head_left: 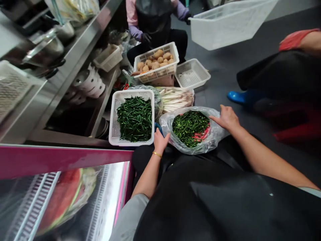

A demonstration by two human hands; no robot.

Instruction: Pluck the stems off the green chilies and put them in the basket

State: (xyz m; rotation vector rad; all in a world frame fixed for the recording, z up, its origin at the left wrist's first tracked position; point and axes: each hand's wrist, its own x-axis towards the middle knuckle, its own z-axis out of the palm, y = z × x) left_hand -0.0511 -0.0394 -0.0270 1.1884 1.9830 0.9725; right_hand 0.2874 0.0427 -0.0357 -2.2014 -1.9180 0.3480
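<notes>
Currently, two lots of green chilies [134,118] in separate containers. First lot: heaped in a white perforated plastic basket [113,117], densely packed, close to rim height. Second lot: a looser layer inside a clear plastic bag [218,134], mouth spread wide, resting against a black apron [213,201] across the lap. Red patch beneath the chilies in the bag, identity unclear. Pod condition: slim, glossy, dark green, tangled, with no red pods visible at this resolution. Stems too small to inspect.

Left hand [160,140]: fingers together and lightly curved, tips at the bag's left edge, between bag and basket. Pinch on the plastic: not determinable from this view. Gold bangle [157,154] at the wrist. Right hand [225,117]: fingers spread, resting on the bag's upper rim, with no pinch visible.

Just beyond the bag, a bundle of pale stalks [174,99], possibly lemongrass. Further out, potatoes [155,62] in a second white basket [155,76], beside a co-worker's dark-gloved hand [145,38]. To the right, a smaller white basket [192,74] and a blue rubber boot [243,97]. At lower left, a cut watermelon [60,201] behind display-case glass.
</notes>
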